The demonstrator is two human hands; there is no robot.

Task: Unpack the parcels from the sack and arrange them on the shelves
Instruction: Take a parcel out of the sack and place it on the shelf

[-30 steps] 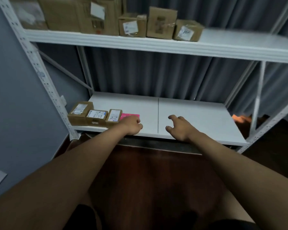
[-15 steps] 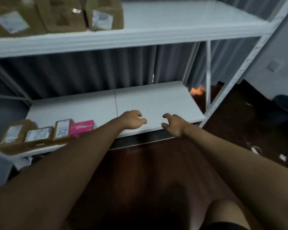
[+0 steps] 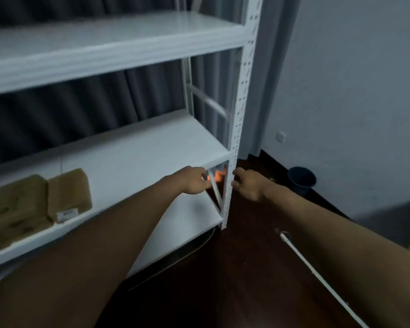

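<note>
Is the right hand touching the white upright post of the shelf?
Cannot tell. In the head view the right hand has its fingertips at the edge of the white upright post, but motion blur hides any contact or gap.

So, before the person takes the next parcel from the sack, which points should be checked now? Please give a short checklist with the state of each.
1. Left hand free: ok, it holds nothing.
2. Right hand free: ok, fingers loosely bent, nothing in them.
3. Free room on the middle shelf: ok, bare to the right of the brown parcels.
4. Parcels lying steady: cannot tell, the picture is blurred.
5. Sack within reach: cannot tell, it is not in view.
6. Floor free for stepping: not ok, a white cable crosses it on the right.
</note>
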